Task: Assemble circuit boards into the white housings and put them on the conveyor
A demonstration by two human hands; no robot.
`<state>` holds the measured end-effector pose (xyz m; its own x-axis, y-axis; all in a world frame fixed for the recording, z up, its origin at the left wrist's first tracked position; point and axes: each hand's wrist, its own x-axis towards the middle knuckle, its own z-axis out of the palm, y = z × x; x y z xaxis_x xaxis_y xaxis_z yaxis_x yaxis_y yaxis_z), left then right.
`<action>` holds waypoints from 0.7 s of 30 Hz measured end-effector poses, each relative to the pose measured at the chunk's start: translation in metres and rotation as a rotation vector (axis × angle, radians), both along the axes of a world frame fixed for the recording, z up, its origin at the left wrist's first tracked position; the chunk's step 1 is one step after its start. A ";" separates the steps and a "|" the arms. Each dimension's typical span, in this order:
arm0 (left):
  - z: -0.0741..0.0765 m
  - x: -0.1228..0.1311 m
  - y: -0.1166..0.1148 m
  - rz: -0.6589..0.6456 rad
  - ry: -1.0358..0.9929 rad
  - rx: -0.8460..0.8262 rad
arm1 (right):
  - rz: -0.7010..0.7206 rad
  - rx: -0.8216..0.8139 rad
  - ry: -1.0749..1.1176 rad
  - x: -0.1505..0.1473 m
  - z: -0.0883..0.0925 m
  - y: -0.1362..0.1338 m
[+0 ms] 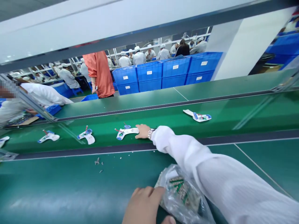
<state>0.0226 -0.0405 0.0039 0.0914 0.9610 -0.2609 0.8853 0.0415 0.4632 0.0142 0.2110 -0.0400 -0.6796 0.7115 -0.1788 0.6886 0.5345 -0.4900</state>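
My right hand (143, 131) reaches out over the green conveyor belt, its fingers closed at the right end of a white curved plastic housing (127, 132). This housing carries a blue round piece, a small board and red wires. In the lower middle, my left hand (143, 205) is beside a clear plastic bag (184, 196) of small green circuit boards. Its fingers are loosely bent, with a gap between thumb and forefinger; whether they touch the bag is unclear. Similar housings lie along the belt, such as one to the left (87, 136) and one to the right (198, 116).
Small metal bits (97, 161) lie on the near green table (70, 186). Beyond the belt stand stacked blue bins (149, 73) and a person in an orange top (100, 74). A co-worker in white (44, 93) leans in at left. A pale beam (116, 25) crosses overhead.
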 end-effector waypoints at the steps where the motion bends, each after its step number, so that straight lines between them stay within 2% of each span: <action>1: -0.001 -0.003 -0.001 0.009 -0.004 -0.003 | 0.031 -0.026 -0.010 -0.012 -0.003 -0.002; 4: -0.007 -0.017 -0.006 0.077 -0.073 0.042 | 0.093 -0.139 -0.018 -0.026 -0.004 -0.002; 6: -0.011 -0.027 -0.011 0.209 -0.127 0.125 | 0.127 -0.254 0.008 -0.017 -0.001 -0.001; 9: -0.013 -0.041 -0.013 0.475 -0.149 0.278 | 0.202 -0.487 0.113 0.017 0.008 -0.006; 11: -0.012 -0.044 -0.011 0.562 -0.150 0.329 | 0.268 -0.680 0.230 0.051 0.016 -0.018; 13: -0.011 -0.038 -0.006 0.583 -0.161 0.362 | 0.332 -0.885 0.373 0.087 0.024 -0.038; 16: -0.011 -0.013 0.005 0.596 -0.178 0.446 | 0.395 -1.160 0.562 0.132 0.030 -0.077; 18: -0.013 0.007 0.012 0.585 -0.122 0.637 | 0.424 -1.309 0.641 0.152 0.030 -0.103; 21: -0.015 0.029 0.015 0.450 0.034 1.001 | 0.461 -1.472 0.696 0.168 0.022 -0.133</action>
